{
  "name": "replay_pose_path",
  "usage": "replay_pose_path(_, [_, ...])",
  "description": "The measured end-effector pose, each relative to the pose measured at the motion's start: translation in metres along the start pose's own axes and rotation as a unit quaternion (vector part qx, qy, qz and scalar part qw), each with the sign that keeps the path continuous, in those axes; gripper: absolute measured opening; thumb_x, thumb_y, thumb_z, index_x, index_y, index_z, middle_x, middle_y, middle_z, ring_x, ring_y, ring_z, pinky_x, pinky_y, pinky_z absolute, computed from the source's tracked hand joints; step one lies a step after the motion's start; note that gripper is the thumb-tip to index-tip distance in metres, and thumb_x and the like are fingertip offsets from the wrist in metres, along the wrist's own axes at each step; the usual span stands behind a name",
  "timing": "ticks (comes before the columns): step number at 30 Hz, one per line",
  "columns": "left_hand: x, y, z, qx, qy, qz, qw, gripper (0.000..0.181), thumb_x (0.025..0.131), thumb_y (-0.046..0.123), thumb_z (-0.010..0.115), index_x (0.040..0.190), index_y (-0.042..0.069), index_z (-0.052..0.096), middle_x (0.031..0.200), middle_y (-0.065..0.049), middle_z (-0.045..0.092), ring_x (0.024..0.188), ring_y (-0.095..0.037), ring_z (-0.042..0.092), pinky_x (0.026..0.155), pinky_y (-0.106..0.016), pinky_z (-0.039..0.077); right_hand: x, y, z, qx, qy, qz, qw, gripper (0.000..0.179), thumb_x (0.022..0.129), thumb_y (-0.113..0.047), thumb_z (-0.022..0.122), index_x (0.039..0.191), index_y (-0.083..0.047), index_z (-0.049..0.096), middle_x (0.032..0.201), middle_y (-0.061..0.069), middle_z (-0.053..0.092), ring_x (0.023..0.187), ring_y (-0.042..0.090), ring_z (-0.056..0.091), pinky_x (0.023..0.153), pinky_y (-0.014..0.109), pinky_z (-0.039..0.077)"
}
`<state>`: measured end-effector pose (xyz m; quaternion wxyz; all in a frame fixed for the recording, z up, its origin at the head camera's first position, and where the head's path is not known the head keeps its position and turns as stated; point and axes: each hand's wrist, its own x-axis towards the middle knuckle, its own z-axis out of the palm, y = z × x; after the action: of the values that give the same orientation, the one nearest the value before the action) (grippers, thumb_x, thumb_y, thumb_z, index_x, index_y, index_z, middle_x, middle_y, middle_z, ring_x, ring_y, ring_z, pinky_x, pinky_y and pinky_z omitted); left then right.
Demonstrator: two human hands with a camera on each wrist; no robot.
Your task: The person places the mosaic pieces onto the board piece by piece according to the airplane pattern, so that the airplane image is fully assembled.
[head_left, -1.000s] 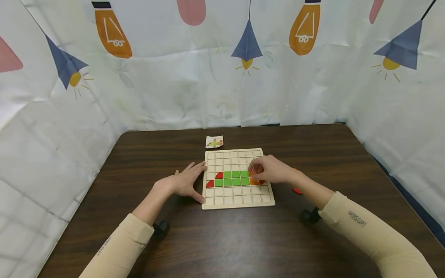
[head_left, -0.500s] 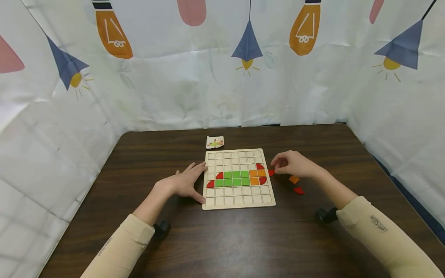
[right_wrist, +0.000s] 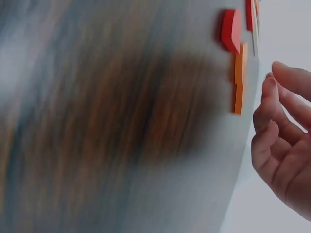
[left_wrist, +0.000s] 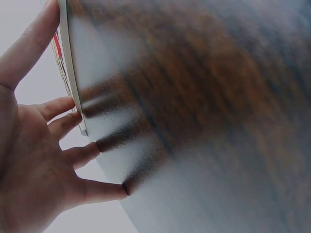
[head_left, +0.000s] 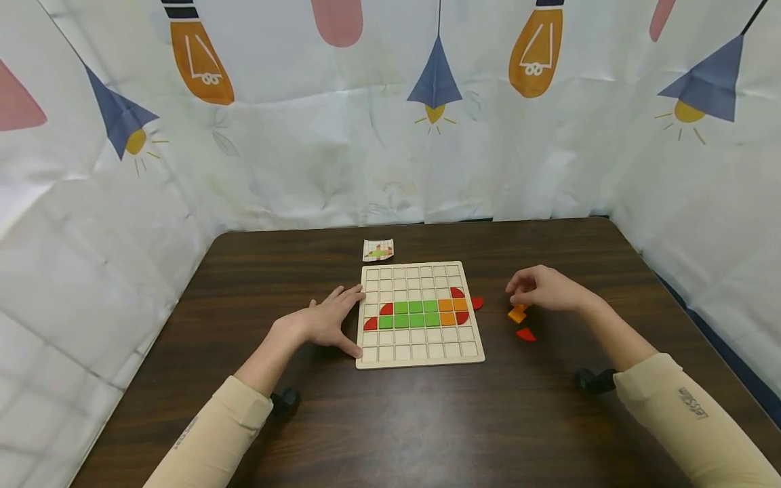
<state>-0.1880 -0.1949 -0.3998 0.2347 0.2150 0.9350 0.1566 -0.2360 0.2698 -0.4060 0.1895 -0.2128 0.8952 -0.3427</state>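
My left hand lies spread at the left side of the pale gridded board, thumb and fingertips along its edge. On the board sit several green square tiles, orange square tiles, and red quarter-round tiles at both ends, such as the red tile. My right hand hovers off to the right, just over two loose orange tiles. Its fingers are loosely bent with the thumb near the index fingertip, and nothing shows between them in the right wrist view.
One loose red tile lies against the board's right edge, another red tile nearer me. A small picture card with a coloured grid pattern lies behind the board. White patterned cloth hangs around the dark wooden table.
My right hand has left the orange tiles on the board and moved right, past the red tile at the edge, to the loose orange tiles. My left hand has stayed in place.
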Motion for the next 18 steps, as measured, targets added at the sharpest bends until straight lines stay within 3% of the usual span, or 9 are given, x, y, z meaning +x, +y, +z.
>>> replay_pose_path(5, [-0.001,0.000,0.000,0.000,0.001,-0.001,1.0000,0.117,0.077,0.053,0.088,0.163,0.007,0.023,0.171,-0.013,0.008,0.155,-0.043,0.004,0.106,-0.083,0.013,-0.006,0.007,-0.007,0.008,-0.015,0.010,0.9998,0.025,0.094,-0.010,0.074,0.113,0.004,0.068,0.083,0.005,0.062,0.074,0.021,0.054,0.066,0.030,0.045])
replay_pose_path(18, [-0.001,0.001,0.000,-0.001,0.001,-0.002,1.0000,0.117,0.077,0.053,0.088,0.163,0.007,0.023,0.171,-0.013,0.008,0.155,-0.042,0.004,0.106,-0.082,0.013,-0.008,0.016,-0.010,0.022,-0.038,0.009,0.9990,0.026,0.090,0.005,0.070,0.116,0.005,0.066,0.089,0.010,0.058,0.077,0.023,0.052,0.067,0.029,0.046])
